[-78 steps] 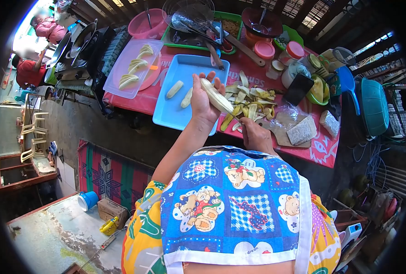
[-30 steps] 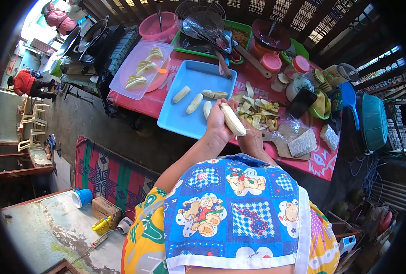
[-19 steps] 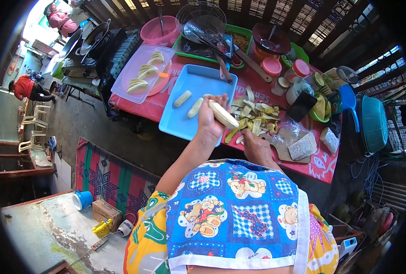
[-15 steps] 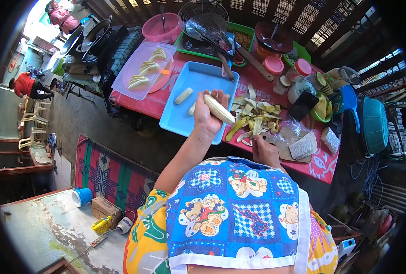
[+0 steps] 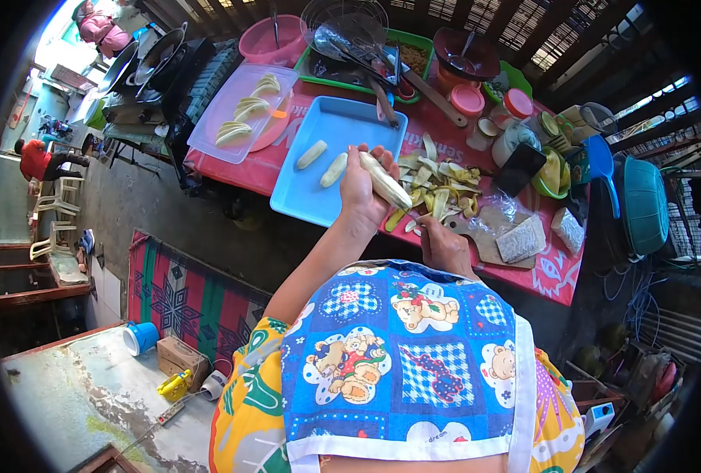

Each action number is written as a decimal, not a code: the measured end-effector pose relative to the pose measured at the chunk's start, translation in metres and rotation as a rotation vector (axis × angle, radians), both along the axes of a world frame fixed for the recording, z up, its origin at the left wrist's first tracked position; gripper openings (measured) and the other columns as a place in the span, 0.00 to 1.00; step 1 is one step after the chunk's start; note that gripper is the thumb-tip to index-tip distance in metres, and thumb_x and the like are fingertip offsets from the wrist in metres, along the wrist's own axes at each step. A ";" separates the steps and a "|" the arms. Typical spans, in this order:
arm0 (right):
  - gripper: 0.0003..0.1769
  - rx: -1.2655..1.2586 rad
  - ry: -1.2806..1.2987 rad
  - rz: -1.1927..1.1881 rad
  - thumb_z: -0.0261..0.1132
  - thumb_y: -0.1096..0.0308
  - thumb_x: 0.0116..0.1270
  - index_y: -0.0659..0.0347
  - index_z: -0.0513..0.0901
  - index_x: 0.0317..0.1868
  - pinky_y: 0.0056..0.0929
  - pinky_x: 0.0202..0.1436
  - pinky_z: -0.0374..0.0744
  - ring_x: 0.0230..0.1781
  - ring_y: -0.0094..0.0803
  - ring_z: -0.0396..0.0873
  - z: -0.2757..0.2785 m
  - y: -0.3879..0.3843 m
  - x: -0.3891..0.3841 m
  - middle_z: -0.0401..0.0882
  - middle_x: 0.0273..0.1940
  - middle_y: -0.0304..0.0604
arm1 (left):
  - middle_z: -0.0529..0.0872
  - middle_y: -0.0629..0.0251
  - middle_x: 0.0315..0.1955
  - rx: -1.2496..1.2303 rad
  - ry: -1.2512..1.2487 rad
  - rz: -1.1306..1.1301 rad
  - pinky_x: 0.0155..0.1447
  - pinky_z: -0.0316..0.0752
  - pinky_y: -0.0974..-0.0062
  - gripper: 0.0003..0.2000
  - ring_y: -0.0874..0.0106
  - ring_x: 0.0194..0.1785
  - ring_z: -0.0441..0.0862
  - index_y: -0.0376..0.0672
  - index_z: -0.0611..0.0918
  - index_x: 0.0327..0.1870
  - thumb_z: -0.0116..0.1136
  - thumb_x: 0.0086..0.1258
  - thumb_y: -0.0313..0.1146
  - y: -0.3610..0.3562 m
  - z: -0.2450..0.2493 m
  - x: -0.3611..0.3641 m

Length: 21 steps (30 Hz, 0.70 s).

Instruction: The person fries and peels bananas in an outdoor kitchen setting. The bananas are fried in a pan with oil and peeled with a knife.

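Observation:
My left hand [image 5: 362, 189] is palm up, its fingers wrapped round a peeled banana [image 5: 383, 181] above the right side of the blue tray [image 5: 287, 193]. My right hand [image 5: 446, 248] is closed just below the banana's lower end. From its fingers a thin, dark knife [image 5: 416, 217] points at that end; little of it shows. Two peeled bananas lie in the tray, one further left [image 5: 312, 154] and one beside my left hand [image 5: 334, 170]. Banana peels [image 5: 445, 185] are heaped on the red-covered table right of my left hand.
Several fanned, sliced bananas [image 5: 234, 134] lie on a translucent lid [image 5: 200, 140] at left. A cutting board [image 5: 488, 252], wrapped white block [image 5: 521, 239], phone [image 5: 520, 169] and jars [image 5: 517, 104] stand at right. A green tray [image 5: 311, 72] with utensils is behind. Another person [image 5: 39, 162] is far left.
My right hand has come up toward the lower end of the banana. A second peeled banana in the tray shows more fully beside my left hand. The view has shifted slightly.

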State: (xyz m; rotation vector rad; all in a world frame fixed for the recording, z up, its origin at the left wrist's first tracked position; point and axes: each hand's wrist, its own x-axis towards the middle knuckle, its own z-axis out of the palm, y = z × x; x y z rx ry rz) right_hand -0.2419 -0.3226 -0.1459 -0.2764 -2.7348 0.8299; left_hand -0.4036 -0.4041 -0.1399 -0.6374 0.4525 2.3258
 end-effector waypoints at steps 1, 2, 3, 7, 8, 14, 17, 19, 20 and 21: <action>0.09 0.017 -0.033 -0.007 0.56 0.72 0.59 0.57 0.72 0.42 0.38 0.26 0.75 0.26 0.44 0.78 0.000 -0.001 0.000 0.76 0.27 0.46 | 0.77 0.70 0.32 0.000 0.000 0.001 0.37 0.78 0.72 0.12 0.74 0.34 0.78 0.51 0.71 0.36 0.40 0.71 0.47 -0.001 0.000 0.000; 0.09 0.035 -0.067 -0.014 0.56 0.72 0.59 0.57 0.72 0.42 0.38 0.27 0.75 0.27 0.43 0.78 0.000 -0.001 0.000 0.76 0.28 0.46 | 0.77 0.69 0.32 -0.007 0.006 -0.008 0.37 0.78 0.72 0.12 0.74 0.34 0.78 0.51 0.71 0.36 0.40 0.71 0.47 -0.001 0.000 0.001; 0.09 0.036 -0.067 -0.013 0.56 0.72 0.59 0.57 0.72 0.42 0.38 0.27 0.75 0.27 0.43 0.78 0.000 -0.002 -0.001 0.76 0.28 0.46 | 0.77 0.69 0.31 -0.014 0.011 -0.017 0.37 0.78 0.73 0.11 0.74 0.33 0.78 0.51 0.71 0.36 0.41 0.71 0.46 -0.001 0.000 0.002; 0.09 0.035 -0.003 -0.003 0.56 0.73 0.59 0.59 0.71 0.41 0.39 0.27 0.75 0.29 0.44 0.78 -0.003 -0.004 -0.005 0.76 0.29 0.47 | 0.76 0.68 0.30 0.022 -0.002 -0.053 0.36 0.77 0.72 0.10 0.74 0.33 0.77 0.51 0.68 0.38 0.39 0.72 0.46 -0.001 -0.001 0.005; 0.10 0.026 0.011 -0.004 0.56 0.73 0.59 0.59 0.71 0.42 0.38 0.27 0.75 0.29 0.44 0.78 -0.003 -0.004 -0.007 0.76 0.29 0.47 | 0.75 0.68 0.30 0.047 -0.017 -0.058 0.35 0.78 0.73 0.10 0.74 0.32 0.77 0.51 0.68 0.37 0.40 0.72 0.45 -0.001 -0.002 0.004; 0.05 0.070 0.005 0.010 0.56 0.73 0.59 0.62 0.70 0.35 0.38 0.25 0.74 0.25 0.44 0.76 -0.004 -0.008 -0.015 0.72 0.25 0.47 | 0.75 0.70 0.29 0.188 -0.039 -0.130 0.34 0.79 0.75 0.10 0.76 0.31 0.77 0.50 0.69 0.36 0.40 0.71 0.45 0.001 -0.013 0.007; 0.05 0.090 0.022 -0.004 0.56 0.73 0.59 0.63 0.68 0.32 0.38 0.24 0.73 0.24 0.44 0.75 -0.004 -0.010 -0.018 0.71 0.24 0.47 | 0.75 0.71 0.27 0.247 -0.065 -0.169 0.34 0.80 0.76 0.09 0.77 0.30 0.78 0.50 0.69 0.35 0.41 0.71 0.43 0.000 -0.018 0.008; 0.05 0.091 0.012 -0.008 0.56 0.73 0.58 0.63 0.68 0.32 0.38 0.24 0.73 0.24 0.43 0.75 -0.004 -0.010 -0.018 0.71 0.24 0.47 | 0.77 0.69 0.28 0.307 -0.125 -0.187 0.36 0.79 0.76 0.13 0.75 0.33 0.78 0.48 0.74 0.31 0.41 0.71 0.44 -0.001 -0.021 0.008; 0.05 0.090 -0.001 -0.013 0.56 0.73 0.58 0.64 0.68 0.31 0.38 0.24 0.73 0.24 0.43 0.75 -0.004 -0.010 -0.018 0.71 0.24 0.47 | 0.77 0.69 0.28 0.307 -0.126 -0.187 0.36 0.79 0.76 0.13 0.75 0.33 0.78 0.48 0.74 0.31 0.41 0.71 0.44 -0.001 -0.024 0.008; 0.05 0.091 -0.003 -0.014 0.56 0.73 0.58 0.64 0.68 0.31 0.38 0.24 0.73 0.24 0.43 0.75 -0.005 -0.009 -0.018 0.71 0.24 0.47 | 0.77 0.69 0.28 0.278 -0.138 -0.190 0.36 0.79 0.75 0.13 0.75 0.33 0.79 0.48 0.74 0.31 0.41 0.71 0.44 0.000 -0.022 0.009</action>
